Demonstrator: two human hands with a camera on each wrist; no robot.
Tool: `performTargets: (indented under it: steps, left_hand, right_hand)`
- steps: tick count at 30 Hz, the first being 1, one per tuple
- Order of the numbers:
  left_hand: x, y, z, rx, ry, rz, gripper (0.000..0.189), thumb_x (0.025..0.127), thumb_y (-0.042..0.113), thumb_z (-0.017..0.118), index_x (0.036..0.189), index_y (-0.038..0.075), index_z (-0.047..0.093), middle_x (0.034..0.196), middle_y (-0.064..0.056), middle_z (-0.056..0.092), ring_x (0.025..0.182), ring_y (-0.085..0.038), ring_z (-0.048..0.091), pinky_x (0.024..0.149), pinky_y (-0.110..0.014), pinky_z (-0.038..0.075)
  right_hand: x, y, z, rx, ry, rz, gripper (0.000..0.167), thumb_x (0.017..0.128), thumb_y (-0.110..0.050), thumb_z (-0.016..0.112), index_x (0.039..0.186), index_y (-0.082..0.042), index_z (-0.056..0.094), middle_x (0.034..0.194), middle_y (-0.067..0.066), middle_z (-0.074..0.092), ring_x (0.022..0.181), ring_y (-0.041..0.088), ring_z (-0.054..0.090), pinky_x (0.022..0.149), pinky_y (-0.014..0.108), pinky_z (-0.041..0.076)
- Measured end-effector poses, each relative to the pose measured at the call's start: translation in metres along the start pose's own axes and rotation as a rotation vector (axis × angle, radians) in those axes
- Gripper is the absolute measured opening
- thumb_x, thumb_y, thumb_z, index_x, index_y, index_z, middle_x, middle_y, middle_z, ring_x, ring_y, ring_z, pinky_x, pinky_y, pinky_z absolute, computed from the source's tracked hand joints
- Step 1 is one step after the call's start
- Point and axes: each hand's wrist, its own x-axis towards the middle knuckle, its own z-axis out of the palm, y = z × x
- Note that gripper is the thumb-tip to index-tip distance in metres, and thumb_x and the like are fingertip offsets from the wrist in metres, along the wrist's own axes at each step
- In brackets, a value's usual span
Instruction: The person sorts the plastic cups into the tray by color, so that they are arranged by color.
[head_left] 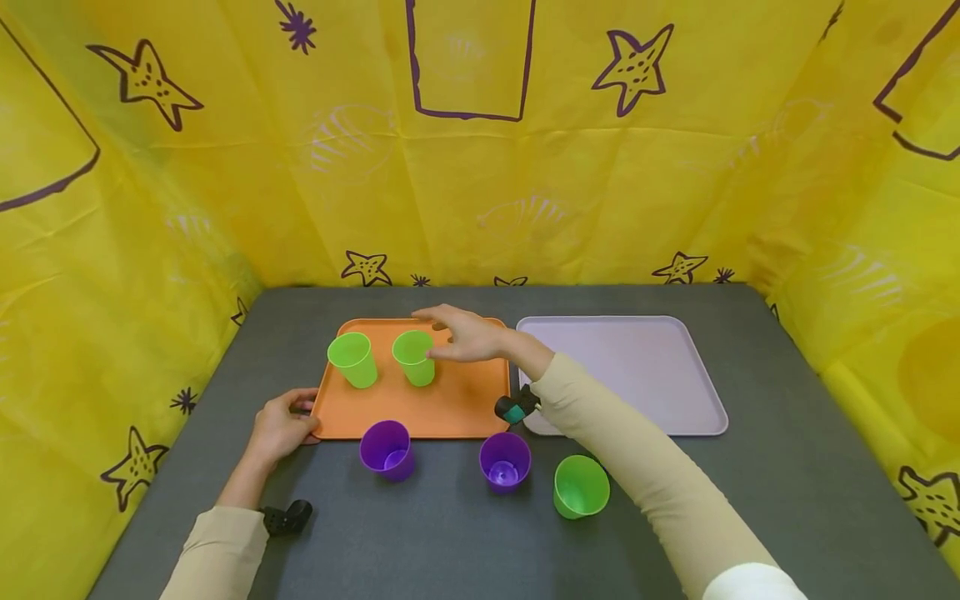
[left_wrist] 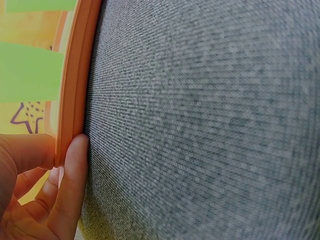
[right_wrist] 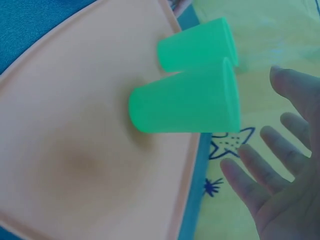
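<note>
My left hand [head_left: 279, 427] pinches the left edge of an orange tray [head_left: 465, 408]. In the left wrist view, the thumb lies on one side of the tray's rim [left_wrist: 75, 75] and a finger on the other. Two green cups stand upright on that tray: a left cup [head_left: 352, 360] and a right cup [head_left: 415, 358]. My right hand [head_left: 468, 333] hovers over the right cup with its fingers spread. In the right wrist view, a gap shows between my right hand [right_wrist: 285, 170] and the nearer green cup [right_wrist: 185, 100].
A pale lilac tray [head_left: 637, 375] lies to the right. In front of the trays are a purple cup [head_left: 387, 452], another purple cup [head_left: 505, 462] and a green cup [head_left: 581, 487]. The grey table [head_left: 420, 550] meets a yellow patterned cloth [head_left: 480, 192] at the back and sides.
</note>
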Motion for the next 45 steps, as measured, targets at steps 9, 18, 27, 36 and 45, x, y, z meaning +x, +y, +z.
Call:
performTargets:
  steps: [9,18,27,36,45]
  left_hand:
    - [0.000,0.000,0.000,0.002,-0.005,0.000,0.055,0.074,-0.006,0.058,0.128,-0.007,0.047,0.107,-0.026,0.053,0.076,-0.015,0.064,0.056,-0.031,0.057]
    - [0.000,0.002,0.001,0.005,-0.005,-0.009,0.054,0.075,-0.006,0.058,0.128,-0.007,0.047,0.108,-0.026,0.053,0.076,-0.015,0.063,0.056,-0.031,0.057]
    - [0.001,0.001,0.001,0.007,-0.010,-0.009,0.055,0.075,-0.006,0.059,0.128,-0.007,0.046,0.108,-0.026,0.053,0.076,-0.014,0.063,0.056,-0.031,0.057]
    - [0.000,0.000,0.001,-0.005,-0.014,-0.001,0.055,0.074,-0.007,0.058,0.128,-0.008,0.046,0.107,-0.027,0.053,0.075,-0.013,0.063,0.056,-0.031,0.057]
    - [-0.001,0.001,0.001,-0.004,-0.017,0.003,0.054,0.075,-0.007,0.058,0.128,-0.009,0.046,0.108,-0.028,0.053,0.075,-0.014,0.064,0.056,-0.031,0.057]
  right_hand:
    - [-0.022,-0.014,-0.016,-0.020,0.018,-0.046,0.058,0.089,-0.024,0.060,0.140,-0.011,0.035,0.140,0.004,0.040,0.127,0.022,0.042,0.098,0.037,0.044]
    - [-0.050,-0.023,-0.024,-0.023,-0.002,-0.107,0.054,0.088,-0.020,0.060,0.137,-0.012,0.039,0.138,0.003,0.042,0.124,0.018,0.045,0.098,0.033,0.044]
    - [-0.087,-0.031,-0.031,-0.027,-0.030,-0.141,0.055,0.088,-0.023,0.061,0.138,-0.013,0.038,0.135,0.002,0.043,0.124,0.014,0.043,0.099,0.031,0.043]
    - [-0.128,-0.029,-0.034,-0.050,0.001,-0.207,0.056,0.087,-0.023,0.062,0.137,-0.014,0.039,0.137,-0.004,0.042,0.123,0.011,0.044,0.097,0.034,0.045]
    - [-0.171,-0.021,-0.027,-0.069,0.064,-0.264,0.059,0.084,-0.015,0.065,0.137,-0.012,0.039,0.136,-0.001,0.044,0.121,0.014,0.046,0.095,0.030,0.047]
